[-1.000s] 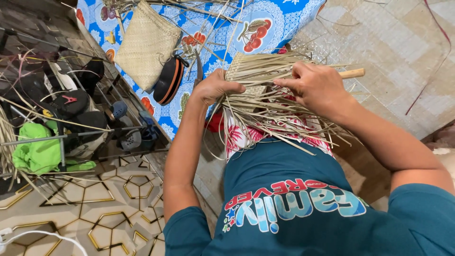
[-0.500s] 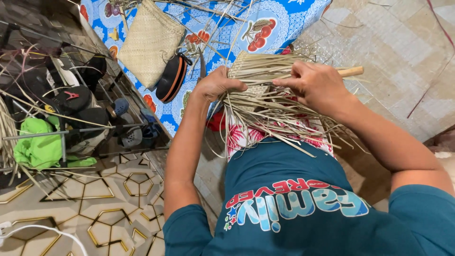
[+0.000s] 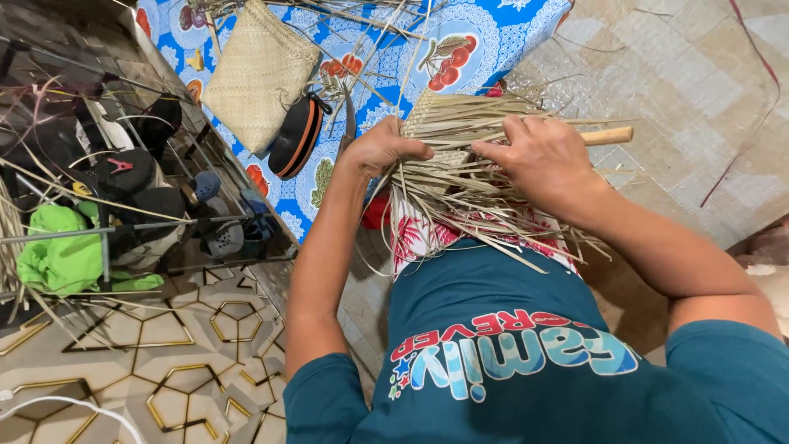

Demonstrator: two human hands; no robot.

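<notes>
A half-woven piece of pale straw strips (image 3: 460, 177) lies across my lap, its loose ends fanning out toward my body. My left hand (image 3: 385, 148) grips the left edge of the weave, fingers curled over the strips. My right hand (image 3: 544, 160) presses on the right side, fingers pinching strips. A wooden handle (image 3: 610, 136) pokes out from under my right hand toward the right; what it belongs to is hidden.
A finished woven straw pouch (image 3: 259, 74) and a black-and-orange case (image 3: 294, 136) lie on a blue floral cloth (image 3: 460, 41). A metal rack of shoes (image 3: 148, 189) and a green cloth (image 3: 57, 255) stand left. A woven mat (image 3: 699, 90) covers the floor at right.
Both hands stay on the weave with only slight finger shifts. The view has moved a little.
</notes>
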